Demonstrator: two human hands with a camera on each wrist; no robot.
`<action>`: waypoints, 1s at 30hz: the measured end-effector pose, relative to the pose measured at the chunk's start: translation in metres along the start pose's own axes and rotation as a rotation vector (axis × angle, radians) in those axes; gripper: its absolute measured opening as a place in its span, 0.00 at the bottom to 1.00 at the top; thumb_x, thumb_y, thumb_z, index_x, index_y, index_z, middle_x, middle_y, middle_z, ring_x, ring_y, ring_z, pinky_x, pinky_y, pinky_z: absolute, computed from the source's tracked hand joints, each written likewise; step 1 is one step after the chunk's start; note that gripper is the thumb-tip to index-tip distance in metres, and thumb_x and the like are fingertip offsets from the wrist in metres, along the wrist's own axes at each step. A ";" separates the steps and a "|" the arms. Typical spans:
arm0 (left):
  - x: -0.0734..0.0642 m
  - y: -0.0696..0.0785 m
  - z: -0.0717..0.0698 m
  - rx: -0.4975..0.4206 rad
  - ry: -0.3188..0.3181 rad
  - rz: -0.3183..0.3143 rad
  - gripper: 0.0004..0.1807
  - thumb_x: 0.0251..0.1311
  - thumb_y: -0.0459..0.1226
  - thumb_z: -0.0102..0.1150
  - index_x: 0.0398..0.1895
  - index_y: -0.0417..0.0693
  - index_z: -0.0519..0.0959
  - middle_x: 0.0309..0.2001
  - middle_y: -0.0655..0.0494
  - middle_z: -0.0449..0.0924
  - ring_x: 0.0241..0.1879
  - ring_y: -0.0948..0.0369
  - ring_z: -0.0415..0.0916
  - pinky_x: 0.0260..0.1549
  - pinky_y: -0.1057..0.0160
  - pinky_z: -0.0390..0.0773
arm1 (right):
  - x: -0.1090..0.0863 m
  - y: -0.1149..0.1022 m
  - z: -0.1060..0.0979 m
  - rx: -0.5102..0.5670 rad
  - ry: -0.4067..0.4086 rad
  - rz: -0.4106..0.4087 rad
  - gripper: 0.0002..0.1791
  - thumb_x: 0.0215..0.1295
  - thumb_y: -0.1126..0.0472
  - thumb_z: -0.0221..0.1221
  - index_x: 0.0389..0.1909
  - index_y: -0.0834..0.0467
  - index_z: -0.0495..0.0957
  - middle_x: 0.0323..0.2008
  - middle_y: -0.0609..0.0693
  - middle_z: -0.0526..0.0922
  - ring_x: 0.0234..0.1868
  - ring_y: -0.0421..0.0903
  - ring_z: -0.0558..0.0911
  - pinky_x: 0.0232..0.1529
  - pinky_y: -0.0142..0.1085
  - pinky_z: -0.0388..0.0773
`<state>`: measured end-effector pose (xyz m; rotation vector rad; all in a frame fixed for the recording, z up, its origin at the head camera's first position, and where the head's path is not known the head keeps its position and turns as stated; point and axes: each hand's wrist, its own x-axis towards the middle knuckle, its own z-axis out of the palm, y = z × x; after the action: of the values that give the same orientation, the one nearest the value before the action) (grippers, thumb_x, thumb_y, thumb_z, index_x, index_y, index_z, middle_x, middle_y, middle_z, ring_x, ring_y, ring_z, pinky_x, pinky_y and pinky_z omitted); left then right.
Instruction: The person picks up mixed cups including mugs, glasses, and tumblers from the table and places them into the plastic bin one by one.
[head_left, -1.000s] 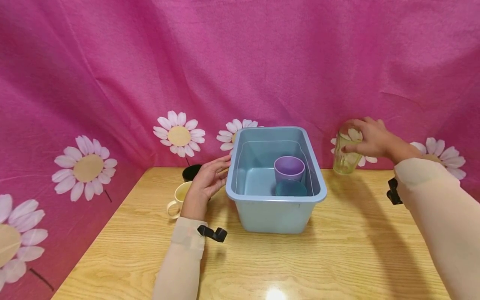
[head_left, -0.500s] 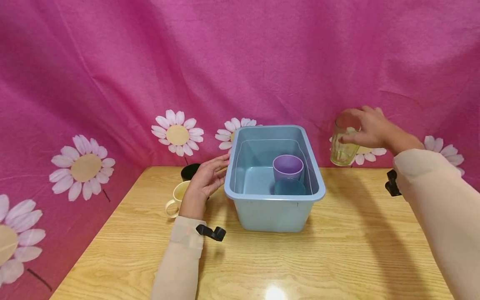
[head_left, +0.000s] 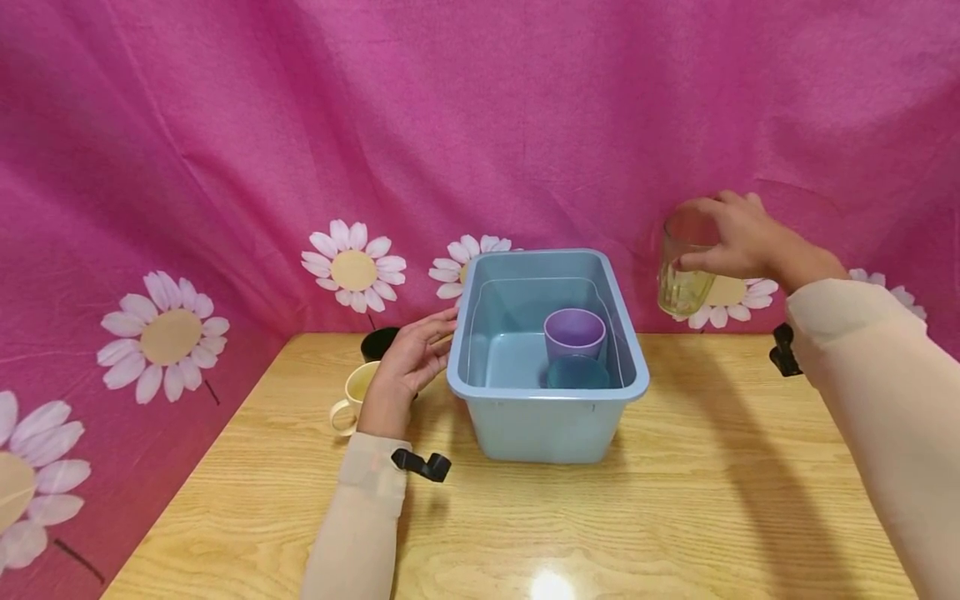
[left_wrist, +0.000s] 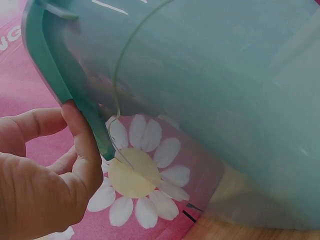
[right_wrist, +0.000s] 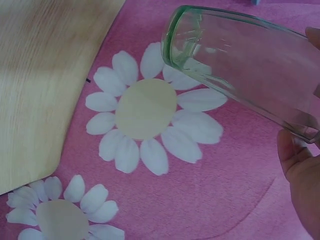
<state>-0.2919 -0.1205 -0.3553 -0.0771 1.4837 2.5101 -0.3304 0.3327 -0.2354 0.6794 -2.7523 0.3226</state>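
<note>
Raised above the far right of the table, a clear, green-tinted drinking glass [head_left: 684, 279] is gripped near its mouth by my right hand [head_left: 738, 237]. In the right wrist view, the fingers and thumb [right_wrist: 292, 152] hold the glass [right_wrist: 240, 65] at its rim, and its thick base points away from them. My left hand [head_left: 412, 358] touches the left rim of the blue-grey plastic tub [head_left: 551, 429], its fingertips right at the edge. A purple cup [head_left: 575, 331] stands inside the tub on the right, with a dark teal cup [head_left: 577, 373] in front of it.
Left of the tub, partly behind the left hand, stand a cream mug [head_left: 358, 385] and a black cup [head_left: 378, 342]. A pink flowered cloth [head_left: 525, 125] hangs behind the wooden table [head_left: 480, 533].
My right hand has lifted the glass off the table, raising it and bringing it slightly left. The left hand stays at the tub's rim.
</note>
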 end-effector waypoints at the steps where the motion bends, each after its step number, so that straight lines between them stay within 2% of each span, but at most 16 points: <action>1: 0.000 0.000 0.000 -0.003 -0.001 0.002 0.23 0.70 0.29 0.58 0.68 0.39 0.75 0.53 0.52 0.81 0.46 0.55 0.78 0.42 0.63 0.84 | 0.001 -0.001 -0.001 0.000 0.003 -0.003 0.40 0.57 0.52 0.70 0.67 0.67 0.70 0.60 0.72 0.72 0.61 0.68 0.65 0.53 0.59 0.57; 10: -0.002 0.000 0.000 0.005 0.000 0.002 0.22 0.70 0.30 0.58 0.67 0.40 0.77 0.53 0.52 0.82 0.44 0.56 0.79 0.42 0.63 0.84 | 0.009 -0.012 -0.014 -0.019 0.027 -0.033 0.38 0.56 0.52 0.70 0.65 0.66 0.72 0.56 0.69 0.75 0.59 0.65 0.67 0.51 0.57 0.55; 15: -0.001 0.001 -0.001 0.004 0.003 0.008 0.22 0.70 0.29 0.57 0.67 0.39 0.76 0.53 0.51 0.81 0.43 0.56 0.80 0.41 0.63 0.84 | 0.015 -0.020 -0.021 -0.031 0.019 -0.025 0.39 0.58 0.51 0.68 0.67 0.66 0.70 0.57 0.70 0.74 0.58 0.66 0.66 0.51 0.57 0.55; 22: -0.002 0.002 -0.002 -0.006 0.017 0.000 0.21 0.70 0.29 0.57 0.66 0.39 0.76 0.55 0.51 0.80 0.46 0.55 0.78 0.42 0.63 0.84 | 0.021 -0.029 -0.027 -0.024 0.004 -0.013 0.38 0.60 0.52 0.67 0.68 0.63 0.70 0.60 0.70 0.70 0.58 0.66 0.64 0.48 0.55 0.57; 30: -0.002 0.002 -0.003 0.001 0.013 0.007 0.22 0.70 0.29 0.57 0.66 0.39 0.76 0.55 0.50 0.80 0.47 0.55 0.78 0.42 0.63 0.84 | 0.029 -0.036 -0.035 -0.041 0.024 -0.052 0.38 0.57 0.53 0.68 0.67 0.64 0.70 0.58 0.70 0.72 0.58 0.66 0.66 0.50 0.56 0.56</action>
<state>-0.2907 -0.1243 -0.3550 -0.0883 1.4918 2.5188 -0.3301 0.2997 -0.1878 0.7296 -2.7059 0.2600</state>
